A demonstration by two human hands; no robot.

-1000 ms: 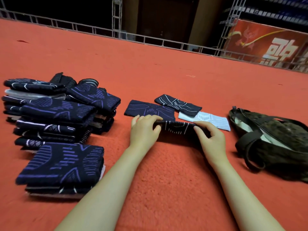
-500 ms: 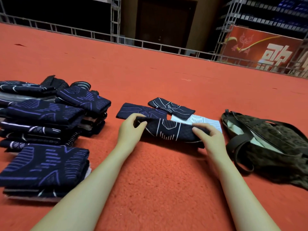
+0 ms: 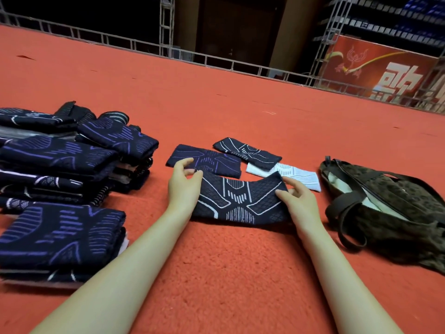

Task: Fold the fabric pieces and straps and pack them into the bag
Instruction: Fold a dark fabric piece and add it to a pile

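A dark navy fabric piece with white lines [image 3: 240, 201] lies on the red carpet between my hands. My left hand [image 3: 184, 183] pinches its upper left corner. My right hand [image 3: 297, 200] holds its upper right corner with curled fingers. Beyond it lie a navy piece with purple lines [image 3: 216, 160], a navy piece with white lines [image 3: 248, 150] and a white piece [image 3: 296, 174]. A dark olive patterned bag [image 3: 395, 208] with dark straps lies open at the right, its pale lining showing.
Stacks of folded navy fabric [image 3: 72, 165] fill the left side, one stack [image 3: 60, 239] closest to me. A metal truss rail [image 3: 216, 63] borders the far carpet edge, with a red banner [image 3: 385, 68] at the back right.
The fabric piece, first a narrow folded strip, has been opened out flat and wider toward me. Both hands shifted to its upper corners.
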